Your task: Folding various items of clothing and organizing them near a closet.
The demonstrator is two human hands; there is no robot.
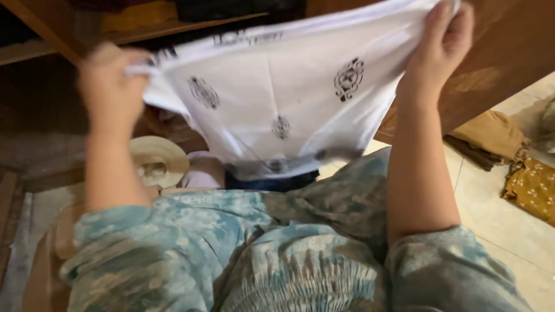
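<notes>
Both hands up, holding a white cloth point(277, 110) stretched between them. Left hand point(110, 78) is blurred; fingers curled closed around the cloth's left top corner, knuckles toward camera. How tight the grip is cannot be told through the blur. Right hand point(442, 43) sits higher, fingers and thumb pinched shut on the right top corner, cloth edge bunched between them. Top edge of the cloth runs taut and slanted, low at left, high at right.

Cloth hangs down from that edge in front of the person, white with a few dark round printed motifs and a dark band along the lower hem. Lower hem hangs free, just above the lap, touching nothing I can make out for sure.

Left to right around it: wooden shelf point(52, 49) up left behind the left hand, folded dark and yellow fabrics on it. Below the left forearm, a pale round hat point(159, 159) on the floor, near the cloth's lower left. Centre bottom, the person's blue-green patterned garment point(248, 254) fills the frame. Right of the right forearm, a brown wooden panel point(503, 69) close behind the hand. Further right, tiled floor point(491, 208) with open room, then a tan folded cloth point(491, 136) and a mustard dotted fabric point(532, 185) at the right edge, well apart from the hands.
</notes>
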